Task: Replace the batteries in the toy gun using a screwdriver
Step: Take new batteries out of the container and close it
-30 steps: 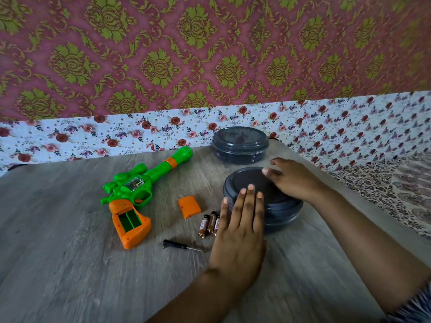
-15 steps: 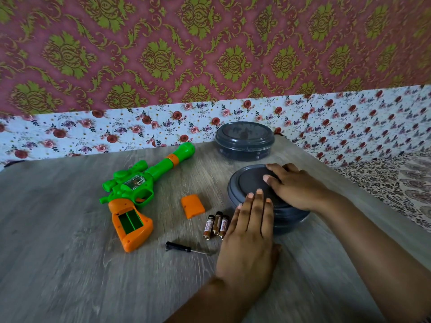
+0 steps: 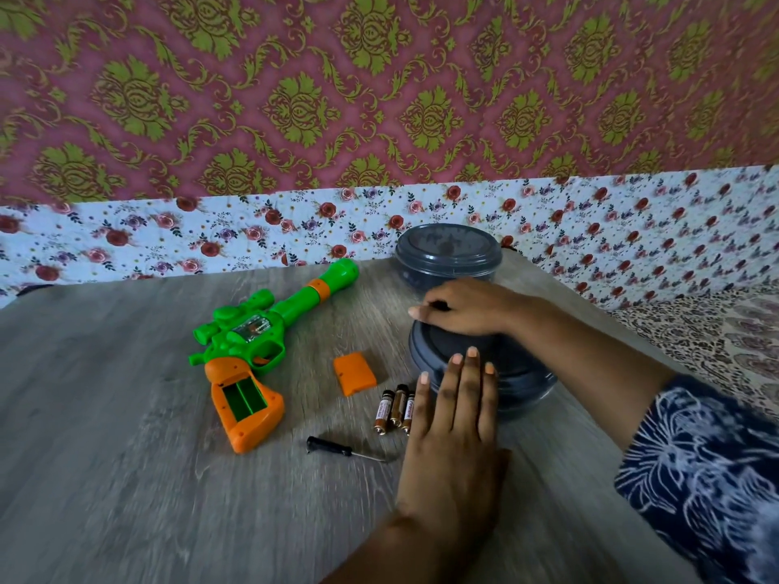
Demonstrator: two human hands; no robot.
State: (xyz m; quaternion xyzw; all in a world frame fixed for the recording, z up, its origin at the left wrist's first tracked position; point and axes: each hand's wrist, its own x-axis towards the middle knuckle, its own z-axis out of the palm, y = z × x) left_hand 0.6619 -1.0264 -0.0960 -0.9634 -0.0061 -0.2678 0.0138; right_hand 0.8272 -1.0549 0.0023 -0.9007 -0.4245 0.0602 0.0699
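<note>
The toy gun (image 3: 269, 335) lies on its side on the grey wood-grain desk (image 3: 105, 457), left of centre, its green barrel aimed up and to the right toward the wall. Its orange grip points toward the viewer, and the battery bay (image 3: 244, 396) in it stands open, green inside, with no cells in it. The orange cover (image 3: 354, 373) lies flat on the desk to the right of the grip, apart from the gun. Just right of the cover and a little nearer, three batteries (image 3: 394, 408) lie side by side, touching each other. The screwdriver (image 3: 343, 451), black handle to the left and thin shaft to the right, lies on the desk in front of the batteries.

A dark round tub (image 3: 522, 381) with a lid sits right of the batteries. The left hand (image 3: 453, 432) lies flat, fingers straight and together, palm on the desk, fingertips reaching onto the near edge of the tub's lid; it hides part of the third battery. The right hand (image 3: 459, 309) rests on the far side of the lid with fingers curled over its rim, probably gripping it, though motion blur softens the view. A patterned blue sleeve (image 3: 699, 469) covers the right forearm. A second dark tub (image 3: 447, 255) stands behind, near the floral wall
</note>
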